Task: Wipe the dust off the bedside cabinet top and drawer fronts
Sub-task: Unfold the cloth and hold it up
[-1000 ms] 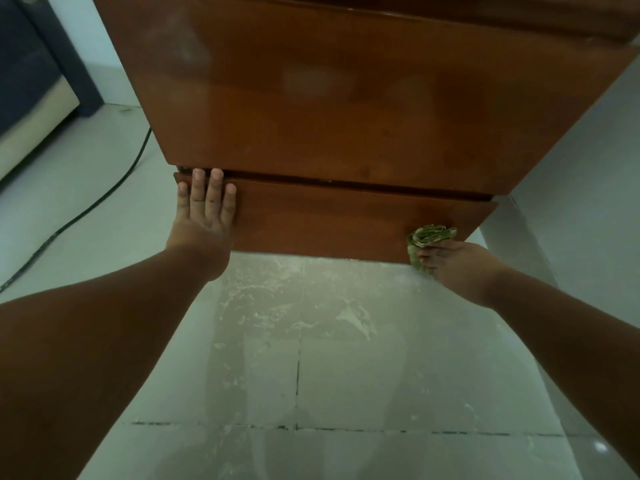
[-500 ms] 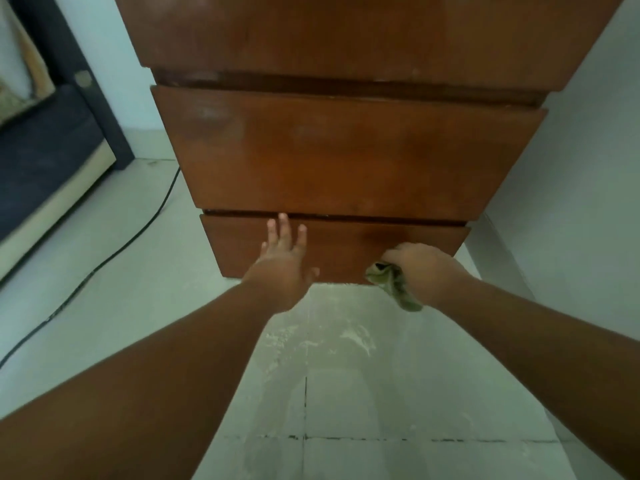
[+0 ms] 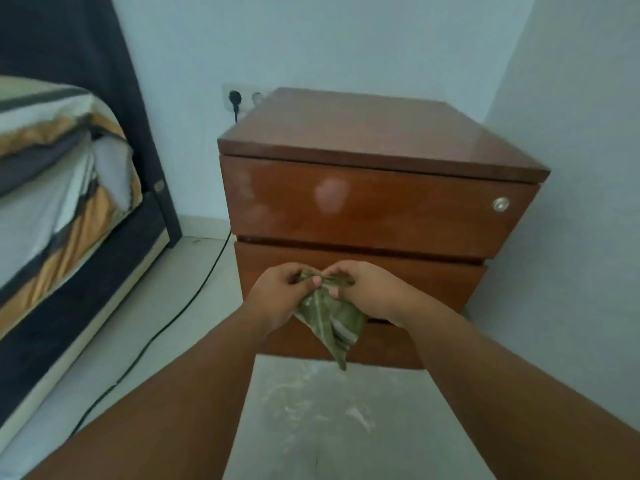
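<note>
I pinch the green cloth (image 3: 329,323) along its top edge with my left hand (image 3: 278,294) and right hand (image 3: 369,291), in front of the bedside cabinet (image 3: 377,206), at its middle drawer. If one pinch loosens while I regrip, the cloth may drop onto the smeared floor (image 3: 311,410) and pick up dirt.

I am pinching the green cloth (image 3: 329,322) at its bunched top edge with my left hand (image 3: 277,296) and right hand (image 3: 369,289), its tail hanging before the lower drawer fronts (image 3: 433,285). The brown bedside cabinet (image 3: 381,133) is standing upright, drawers closed, its top drawer front (image 3: 398,209) showing a pale smudge.
</note>
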